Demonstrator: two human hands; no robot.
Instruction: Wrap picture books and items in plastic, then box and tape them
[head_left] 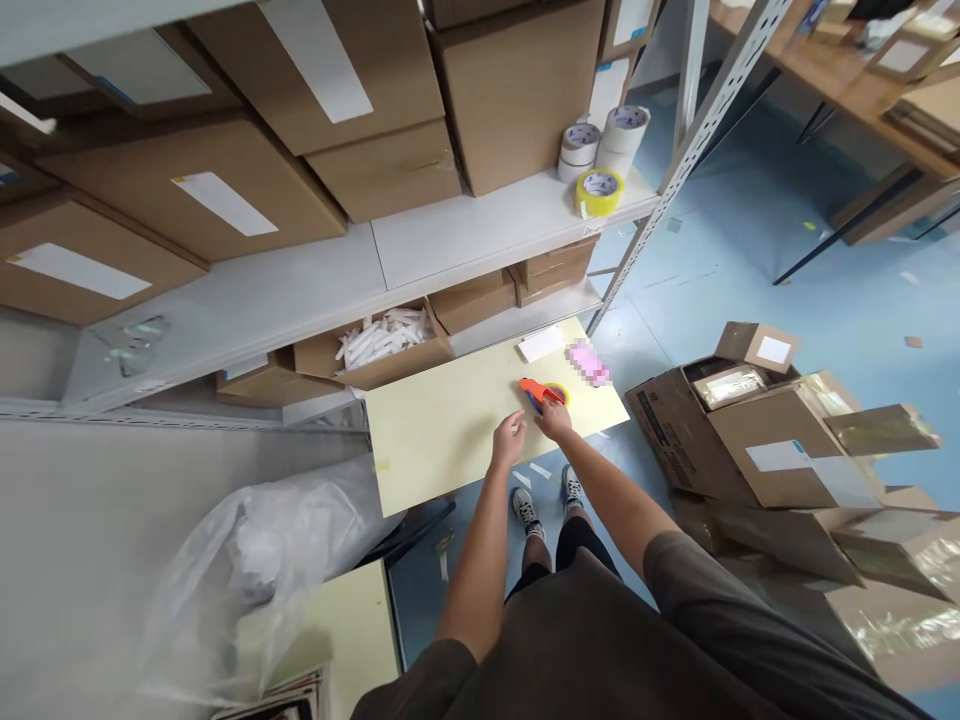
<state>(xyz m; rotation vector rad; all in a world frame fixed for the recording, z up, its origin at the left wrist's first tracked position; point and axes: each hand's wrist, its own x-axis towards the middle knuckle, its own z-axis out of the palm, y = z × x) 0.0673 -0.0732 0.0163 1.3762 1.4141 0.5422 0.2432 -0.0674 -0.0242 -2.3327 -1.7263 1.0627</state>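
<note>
My right hand (553, 419) is closed around an orange tape dispenser (534, 388) with a yellow-rimmed tape roll in it, low over the pale yellow table (427, 440). Just left of it is my left hand (509, 438), its fingers loosely bent and apart, with nothing seen in them. A small white card or flat box (541, 344) lies beyond the dispenser. Beside that card is a pink item (587, 362), too blurred to make out.
A metal shelf (300, 270) behind the table bears cardboard boxes (390, 170) and tape rolls (598, 190). Under it stands an open carton of white pieces (386, 338). Cartons (780, 440) pile up on the right; a plastic bag (292, 540) lies left.
</note>
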